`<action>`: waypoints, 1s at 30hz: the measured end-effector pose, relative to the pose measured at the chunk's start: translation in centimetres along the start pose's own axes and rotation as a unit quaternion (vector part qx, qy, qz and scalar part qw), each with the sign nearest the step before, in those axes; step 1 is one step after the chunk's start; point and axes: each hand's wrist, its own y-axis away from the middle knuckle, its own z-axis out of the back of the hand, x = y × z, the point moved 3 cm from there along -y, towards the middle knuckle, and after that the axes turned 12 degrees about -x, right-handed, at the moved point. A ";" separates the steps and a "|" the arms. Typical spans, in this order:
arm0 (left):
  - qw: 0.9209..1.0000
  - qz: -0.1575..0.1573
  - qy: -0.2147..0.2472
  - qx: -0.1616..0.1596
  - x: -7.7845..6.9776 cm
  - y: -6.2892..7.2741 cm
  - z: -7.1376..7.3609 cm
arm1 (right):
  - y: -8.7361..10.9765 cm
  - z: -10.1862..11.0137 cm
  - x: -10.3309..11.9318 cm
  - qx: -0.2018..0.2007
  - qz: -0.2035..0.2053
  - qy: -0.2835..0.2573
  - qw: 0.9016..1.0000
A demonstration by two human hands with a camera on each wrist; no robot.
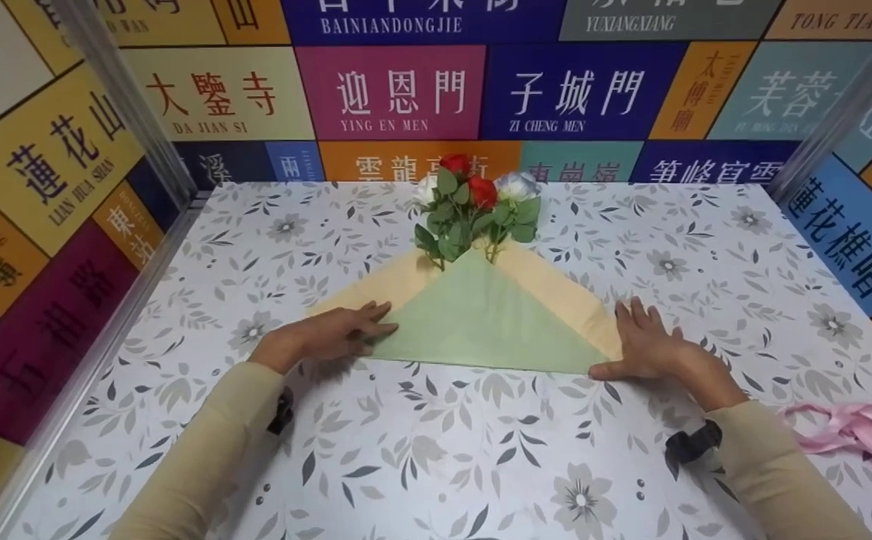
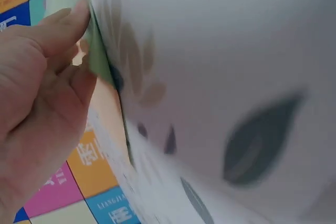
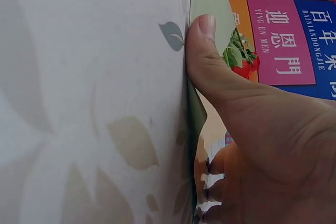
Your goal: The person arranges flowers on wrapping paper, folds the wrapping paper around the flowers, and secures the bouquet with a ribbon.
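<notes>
A sheet of paper, green on its folded front (image 1: 473, 322) and peach (image 1: 556, 289) behind, lies on the table. Red, white and pale lilac flowers (image 1: 477, 195) with green leaves stick out past its upper point. At the paper's left corner my left hand (image 1: 338, 330) rests with fingers extended over it; the left wrist view shows the thumb (image 2: 71, 30) on the green paper. On the right corner my right hand (image 1: 646, 349) lies with spread fingers. Its thumb (image 3: 202, 40) presses along the green lower edge in the right wrist view. The stem ends are hidden under the green fold.
Pink ribbon (image 1: 864, 435) lies loose at the table's right side, beyond my right forearm. The floral-patterned tabletop (image 1: 481, 442) meets panels (image 1: 406, 90) of coloured signs at the back and sides. Transparent strips (image 1: 128, 112) stand at the back corners.
</notes>
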 end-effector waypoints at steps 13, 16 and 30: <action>1.000 0.005 0.006 -0.016 0.8 0.4 0.2 | 0.0 0.0 0.1 -0.002 0.005 0.000 1.000; 1.000 0.004 -0.001 -0.023 0.8 0.5 0.1 | 0.2 0.0 0.1 0.001 0.006 -0.009 1.000; 0.998 0.044 0.010 -0.039 1.7 0.6 0.5 | 0.3 0.0 0.1 0.002 0.003 -0.026 1.000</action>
